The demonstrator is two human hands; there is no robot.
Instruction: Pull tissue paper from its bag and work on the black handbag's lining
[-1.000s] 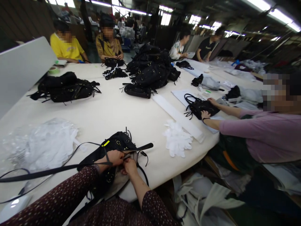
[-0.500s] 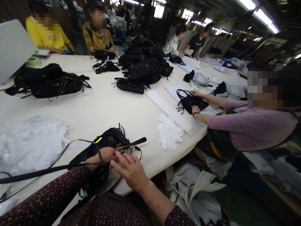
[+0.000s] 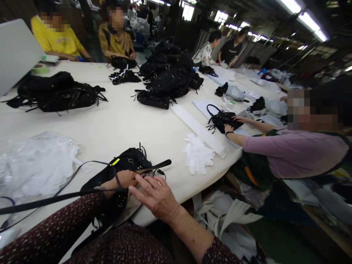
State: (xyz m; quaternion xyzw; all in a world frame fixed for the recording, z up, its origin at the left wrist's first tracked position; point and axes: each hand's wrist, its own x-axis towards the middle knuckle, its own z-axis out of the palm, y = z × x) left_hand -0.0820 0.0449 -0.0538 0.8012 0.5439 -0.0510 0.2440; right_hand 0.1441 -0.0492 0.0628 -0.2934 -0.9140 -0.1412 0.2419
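A black bag (image 3: 103,176) with brass fittings and a yellow tag (image 3: 116,161) lies at the table's near edge, its beige lining showing at the opening. My left hand (image 3: 125,180) reaches over the bag to its opening; its fingertips are hidden inside or behind my other hand. Close against it on the right, my right hand (image 3: 155,196) is over the lining, with its fingers apart and nothing visible in them. A long black strap (image 3: 49,200) runs from the bag across my left forearm to the left.
Clear plastic with white pieces (image 3: 41,165) lies left; white cut pieces (image 3: 198,154) lie right. Black bags (image 3: 170,77) are piled farther back. A person in a pink top (image 3: 297,150) handles another black bag (image 3: 222,121) at right. Others stand across the table.
My right hand has shifted slightly, its fingers a little more spread. The person at right has moved a hand along their bag, and its handle lies differently.
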